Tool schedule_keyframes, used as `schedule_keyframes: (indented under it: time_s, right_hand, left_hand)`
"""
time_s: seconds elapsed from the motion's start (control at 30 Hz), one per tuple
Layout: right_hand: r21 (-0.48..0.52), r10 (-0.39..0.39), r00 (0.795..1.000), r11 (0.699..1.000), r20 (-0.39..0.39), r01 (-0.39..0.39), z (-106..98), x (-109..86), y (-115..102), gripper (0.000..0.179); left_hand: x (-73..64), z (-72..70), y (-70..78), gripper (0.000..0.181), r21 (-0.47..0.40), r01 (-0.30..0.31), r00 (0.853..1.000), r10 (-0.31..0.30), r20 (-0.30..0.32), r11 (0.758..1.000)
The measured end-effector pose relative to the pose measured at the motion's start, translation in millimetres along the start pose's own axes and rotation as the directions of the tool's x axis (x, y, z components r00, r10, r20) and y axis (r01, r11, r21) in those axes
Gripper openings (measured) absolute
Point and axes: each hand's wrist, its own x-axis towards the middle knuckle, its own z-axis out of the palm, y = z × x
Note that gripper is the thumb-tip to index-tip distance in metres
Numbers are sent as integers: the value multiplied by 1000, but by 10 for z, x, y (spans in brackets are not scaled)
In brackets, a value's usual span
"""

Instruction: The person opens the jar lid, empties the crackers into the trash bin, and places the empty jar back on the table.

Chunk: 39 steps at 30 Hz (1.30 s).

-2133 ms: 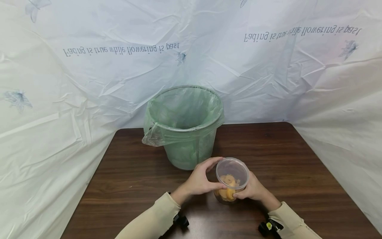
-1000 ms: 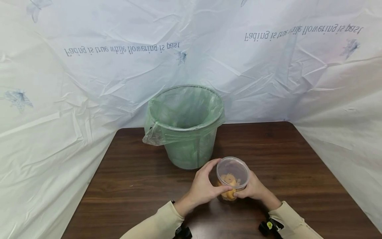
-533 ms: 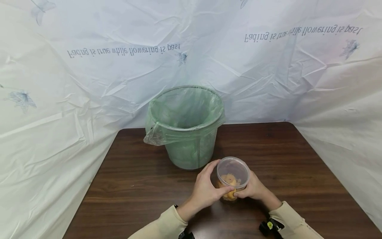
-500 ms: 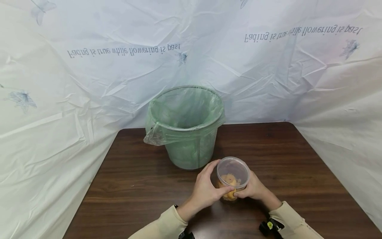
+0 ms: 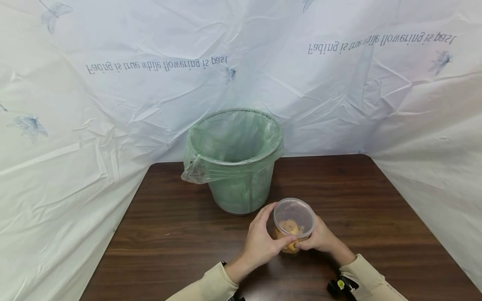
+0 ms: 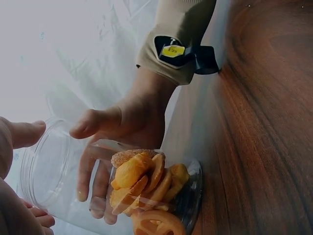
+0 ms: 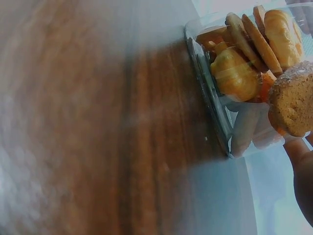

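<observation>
A clear plastic jar (image 5: 295, 211), part filled with golden biscuits (image 6: 142, 181), is between my two hands near the middle of the table. Its clear round top (image 6: 43, 169) faces up and toward me, and its base is right at the table surface. My left hand (image 5: 261, 242) grips the top rim from the left, thumb on the near side and fingers on the far side. Lower down, my right hand (image 5: 320, 237) holds the jar's body from the right; its fingers (image 6: 84, 171) show through the clear wall in the left wrist view.
Behind the jar and a little left stands a mesh bin (image 5: 241, 188) with a green plastic liner folded over its rim. A dark wooden table (image 5: 169, 259) bears everything. White printed sheeting (image 5: 150, 104) hangs behind and at both sides.
My left hand has turned around the jar's rim, its thumb shifting right along the near edge and its wrist swinging right and toward me. The right hand and the jar have hardly moved.
</observation>
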Motion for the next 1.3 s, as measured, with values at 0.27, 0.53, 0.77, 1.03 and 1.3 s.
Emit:
schedule_keyframes:
  time_s: [0.27, 0.53, 0.77, 1.03, 1.3]
  right_hand:
    - [-7, -16, 1000, 1000, -4, 16, -2, 9, 3, 100]
    - [3, -36, 999, 999, 1, 36, 6, 4, 15, 101]
    - [15, -57, 998, 998, 5, 57, 4, 17, 34, 102]
    - [29, -52, 999, 998, 5, 52, 4, 2, 42, 104]
    - [46, -18, 1000, 999, 9, 17, 4, 6, 41, 107]
  left_hand:
    - [3, 3, -17, 88, 4, -21, 1000, 21, -8, 1000]
    - [-1, -13, -37, 88, 5, -42, 999, 42, -5, 999]
    - [32, -45, -64, 87, -7, -68, 998, 68, 14, 998]
    - [117, -141, -147, 90, -80, -102, 983, 112, 144, 992]
    - [256, -203, -266, 90, -139, -117, 954, 150, 259, 983]
